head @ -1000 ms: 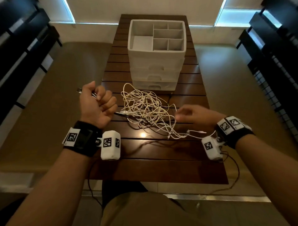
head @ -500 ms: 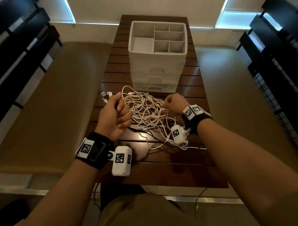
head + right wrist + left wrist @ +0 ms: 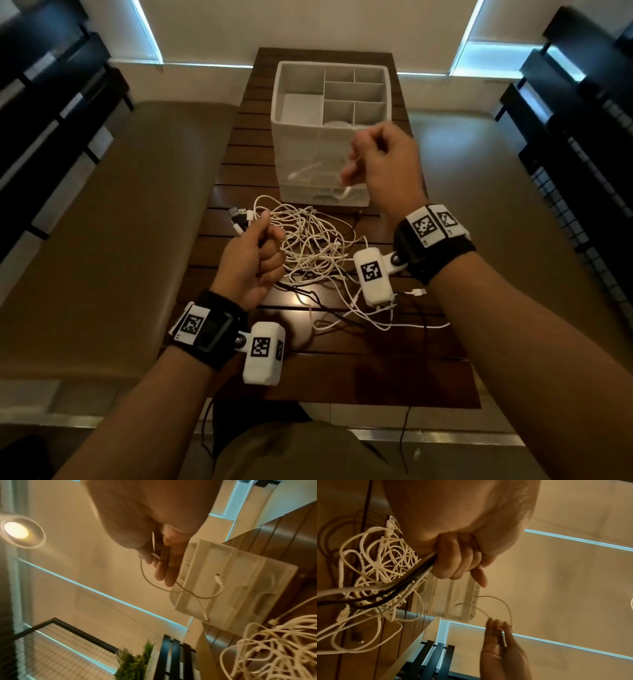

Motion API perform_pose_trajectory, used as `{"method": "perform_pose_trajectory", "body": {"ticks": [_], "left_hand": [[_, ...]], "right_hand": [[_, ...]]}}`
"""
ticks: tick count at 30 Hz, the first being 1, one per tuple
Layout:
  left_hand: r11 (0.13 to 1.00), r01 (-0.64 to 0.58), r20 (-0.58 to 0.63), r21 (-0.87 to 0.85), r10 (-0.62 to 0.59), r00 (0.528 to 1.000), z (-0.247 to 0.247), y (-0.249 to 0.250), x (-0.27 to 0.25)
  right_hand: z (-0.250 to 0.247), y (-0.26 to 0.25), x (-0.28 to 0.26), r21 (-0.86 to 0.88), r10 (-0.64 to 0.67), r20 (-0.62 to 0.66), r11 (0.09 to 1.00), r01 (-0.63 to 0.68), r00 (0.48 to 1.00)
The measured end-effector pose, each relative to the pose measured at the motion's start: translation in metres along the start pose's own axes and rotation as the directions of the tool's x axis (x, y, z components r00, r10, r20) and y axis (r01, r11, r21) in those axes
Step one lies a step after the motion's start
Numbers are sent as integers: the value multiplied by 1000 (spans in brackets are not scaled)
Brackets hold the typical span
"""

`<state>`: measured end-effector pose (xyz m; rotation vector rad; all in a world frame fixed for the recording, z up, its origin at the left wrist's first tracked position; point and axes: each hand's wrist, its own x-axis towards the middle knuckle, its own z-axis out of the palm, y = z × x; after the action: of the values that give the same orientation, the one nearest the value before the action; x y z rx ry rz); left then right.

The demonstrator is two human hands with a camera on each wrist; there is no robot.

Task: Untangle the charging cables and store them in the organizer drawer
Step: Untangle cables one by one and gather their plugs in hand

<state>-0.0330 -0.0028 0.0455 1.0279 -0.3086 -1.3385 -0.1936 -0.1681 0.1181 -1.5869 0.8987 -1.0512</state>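
Observation:
A tangle of white charging cables lies on the dark slatted table in front of the white organizer with its drawers. My left hand grips a bundle of white and black cable ends beside the tangle. My right hand is raised in front of the organizer and pinches one thin white cable, whose loop and plug hang below the fingers. The organizer's top compartments look bare.
A black cable runs under the white ones toward the table's near edge. Loose cable ends lie right of the pile. Padded benches flank the table, dark shelving stands at both sides, and a small green plant shows in the right wrist view.
My right hand has risen from the tangle to the organizer's front, drawing one white cable up with it. My left hand has stayed closed on the bundle beside the pile.

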Motion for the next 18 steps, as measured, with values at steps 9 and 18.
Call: {"method": "perform_pose_trajectory", "body": {"ticks": [9,18], "left_hand": [[994,-98,86,56,93,992,32,5,8],[969,-213,-8,128,216,976,39,31,21]], "right_hand": [[-3,10,-60,-139,19,510,988,60,860],[-41,36,-99,-393,259,645,919,22,719]]}}
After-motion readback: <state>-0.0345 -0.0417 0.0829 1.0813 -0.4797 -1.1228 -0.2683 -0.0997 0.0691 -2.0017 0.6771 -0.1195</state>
